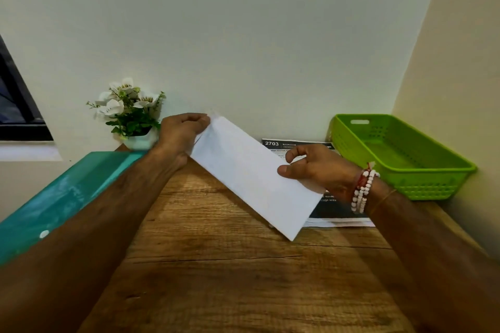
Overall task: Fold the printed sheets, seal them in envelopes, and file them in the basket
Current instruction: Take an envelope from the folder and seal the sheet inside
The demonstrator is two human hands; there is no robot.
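A long white envelope (251,173) hangs tilted above the wooden table (216,265), its left end higher than its right. My left hand (184,130) pinches its upper left corner. My right hand (316,167) grips its right part, thumb on the front and fingers curled behind. Beneath it, a stack of printed sheets (335,213) with a dark header reading 2703 lies on the table, partly hidden by the envelope and my right hand. A green plastic basket (422,184) stands at the far right and looks empty.
A teal plastic folder (62,197) lies along the table's left edge under my left forearm. A small white pot of white flowers (130,113) stands against the back wall. Walls close the table at the back and right. A dark window frame (19,105) shows at left.
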